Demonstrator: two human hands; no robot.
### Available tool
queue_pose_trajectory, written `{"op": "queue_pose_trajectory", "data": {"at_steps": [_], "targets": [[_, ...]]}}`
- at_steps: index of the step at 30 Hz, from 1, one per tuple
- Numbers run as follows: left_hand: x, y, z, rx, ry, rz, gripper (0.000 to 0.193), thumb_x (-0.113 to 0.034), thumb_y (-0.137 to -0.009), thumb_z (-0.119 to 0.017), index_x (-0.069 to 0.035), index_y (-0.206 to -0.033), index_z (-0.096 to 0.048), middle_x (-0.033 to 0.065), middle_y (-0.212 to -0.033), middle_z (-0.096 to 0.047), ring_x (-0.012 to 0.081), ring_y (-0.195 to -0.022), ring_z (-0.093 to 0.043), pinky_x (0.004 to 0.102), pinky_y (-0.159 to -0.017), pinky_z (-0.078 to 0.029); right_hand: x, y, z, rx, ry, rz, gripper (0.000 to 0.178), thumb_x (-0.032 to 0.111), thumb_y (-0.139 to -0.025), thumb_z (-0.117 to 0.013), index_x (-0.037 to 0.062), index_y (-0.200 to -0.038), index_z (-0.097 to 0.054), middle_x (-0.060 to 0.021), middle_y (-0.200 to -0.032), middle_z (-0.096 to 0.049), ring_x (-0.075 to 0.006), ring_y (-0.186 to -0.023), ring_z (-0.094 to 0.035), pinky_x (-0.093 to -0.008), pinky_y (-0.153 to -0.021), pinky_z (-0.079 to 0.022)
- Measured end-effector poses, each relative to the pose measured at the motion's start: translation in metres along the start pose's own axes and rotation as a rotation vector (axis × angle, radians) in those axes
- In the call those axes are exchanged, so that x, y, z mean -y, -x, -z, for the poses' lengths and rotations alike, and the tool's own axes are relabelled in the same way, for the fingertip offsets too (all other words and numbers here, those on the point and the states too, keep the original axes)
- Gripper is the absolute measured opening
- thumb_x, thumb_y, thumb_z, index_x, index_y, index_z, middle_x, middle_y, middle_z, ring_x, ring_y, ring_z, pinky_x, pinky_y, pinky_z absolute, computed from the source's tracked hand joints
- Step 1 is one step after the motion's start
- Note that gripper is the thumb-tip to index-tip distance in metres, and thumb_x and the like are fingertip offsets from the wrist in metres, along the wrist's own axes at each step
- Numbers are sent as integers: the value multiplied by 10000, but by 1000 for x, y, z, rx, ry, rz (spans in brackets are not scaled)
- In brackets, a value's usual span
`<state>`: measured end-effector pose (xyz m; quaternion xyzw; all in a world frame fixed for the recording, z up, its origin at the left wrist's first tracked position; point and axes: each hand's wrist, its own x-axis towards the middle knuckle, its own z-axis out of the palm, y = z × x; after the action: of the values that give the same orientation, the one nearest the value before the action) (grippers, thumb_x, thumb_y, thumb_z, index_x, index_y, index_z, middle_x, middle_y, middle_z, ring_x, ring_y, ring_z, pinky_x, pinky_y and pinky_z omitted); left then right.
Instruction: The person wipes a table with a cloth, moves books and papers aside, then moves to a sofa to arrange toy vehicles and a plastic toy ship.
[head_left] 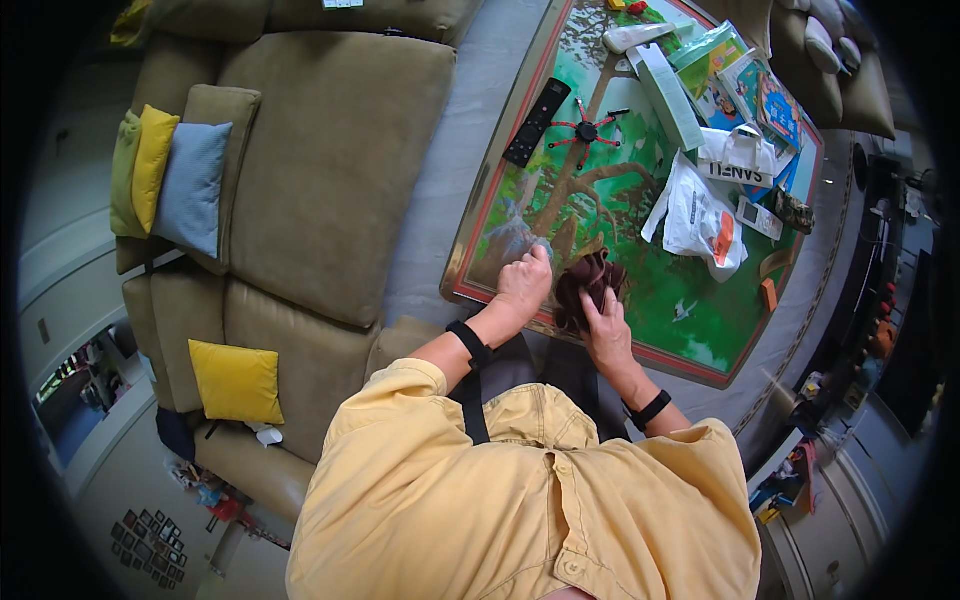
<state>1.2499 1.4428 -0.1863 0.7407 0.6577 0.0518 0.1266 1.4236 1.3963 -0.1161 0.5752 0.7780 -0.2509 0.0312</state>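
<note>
My left hand [524,281] is closed over the near left part of the table, its fingertips at a crumpled, see-through greyish plastic bag [508,241]. The bag's edges are hard to make out against the printed tabletop. Just to the right, my right hand [607,328] grips a bunched dark brown cloth [592,280], with the thumb on top and the other fingers mostly hidden. The cloth lies at the near edge of the low table [690,325], which has a green tree picture under a shiny surface.
Farther back lie a black remote control [537,122] and a small red-and-black spider-legged stand [587,131]. White plastic packaging [697,218], a long pale box [667,97], a white small remote [760,217] and several books [775,108] crowd the right. A brown sofa [325,170] stands left.
</note>
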Motion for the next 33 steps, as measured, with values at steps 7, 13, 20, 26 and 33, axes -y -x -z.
{"op": "queue_pose_trajectory", "data": {"at_steps": [7, 13, 20, 26, 33], "targets": [[15, -12, 13, 158, 288, -70, 167, -145, -797, -568, -23, -826, -458, 164, -575, -605, 288, -512, -635, 384, -466, -520, 13, -36, 4, -78, -51, 34, 743, 15, -617, -714, 161, -1296, -451, -244, -1256, -372, -393, -991, -498, -424, -736, -510], [36, -10, 41, 326, 374, -8, 150, -158, -777, -573, -35, -823, -501, 187, -624, -617, 340, -620, -645, 439, -554, -521, 31, -98, 14, -136, -54, 78, 711, 52, -609, -745, 151, -1255, -466, -195, -1173, -410, -369, -943, -507, -433, -734, -502], [117, 40, 77, 91, 840, 460, 123, -120, -850, -554, -28, -816, -481, 124, -593, -537, 225, -492, -523, 355, -493, -436, 82, -153, 3, -130, -116, 48, 618, 120, -671, -720, 133, -1243, -483, -195, -1175, -441, -361, -954, -528, -436, -741, -510], [134, 43, 114, 68, 1051, 627, 148, -87, -903, -528, -77, -782, -443, -29, -570, -459, 36, -448, -448, 195, -364, -356, 111, -65, -45, -60, -5, 416, 467, 97, -725, -579, 163, -1183, -512, -201, -1221, -426, -327, -926, -527, -358, -626, -498], [99, 28, 117, 128, 1036, 535, 147, -99, -877, -547, -56, -775, -451, -17, -540, -472, 42, -418, -442, 232, -370, -368, 5, -44, -7, -360, 60, -53, 505, 106, -648, -681, 176, -1133, -559, -177, -1202, -454, -344, -856, -538, -400, -561, -498]]}}
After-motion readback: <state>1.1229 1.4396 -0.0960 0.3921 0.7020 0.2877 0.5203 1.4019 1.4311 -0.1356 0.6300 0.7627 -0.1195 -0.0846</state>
